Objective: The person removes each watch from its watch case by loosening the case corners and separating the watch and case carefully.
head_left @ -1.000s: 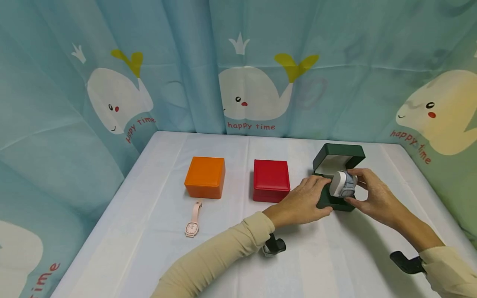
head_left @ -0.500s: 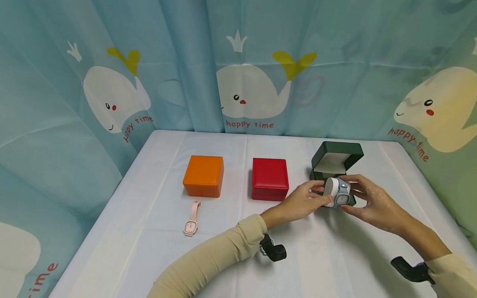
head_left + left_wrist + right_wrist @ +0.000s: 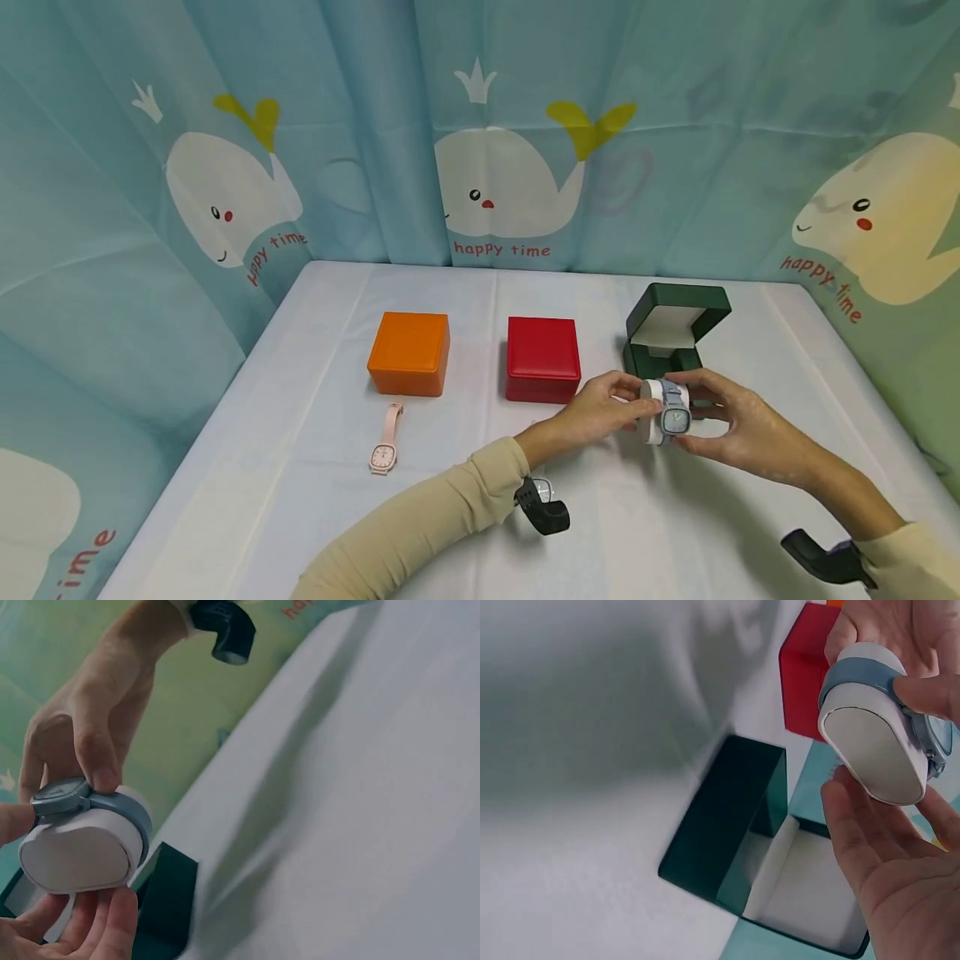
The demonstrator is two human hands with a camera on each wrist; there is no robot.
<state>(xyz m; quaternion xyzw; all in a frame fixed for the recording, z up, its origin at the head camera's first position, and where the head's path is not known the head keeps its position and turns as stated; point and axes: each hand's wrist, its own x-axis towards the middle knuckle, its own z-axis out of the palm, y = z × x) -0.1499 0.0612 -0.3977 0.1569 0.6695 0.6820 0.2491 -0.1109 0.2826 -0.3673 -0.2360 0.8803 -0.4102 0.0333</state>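
Note:
A wristwatch with a blue-grey strap is wrapped round a white watch cushion, held up in front of the open green box. My left hand grips the cushion at its left end, the thumb near the watch face. From the other side my right hand holds it between thumb and fingers. Seen from the right wrist, the cushion's flat white end faces the camera, with fingers below and a thumb on the strap. The green box's lid stands up, showing a pale lining.
Left of the green box stand a closed red box and a closed orange box. A pink watch lies before the orange box. By my left wrist, a silvery watch-like object is partly hidden behind a black camera mount.
The cushion with its watch has come out of the green box, toward me and slightly left. My left hand has moved from the box's edge onto the cushion; the right hand kept its hold.

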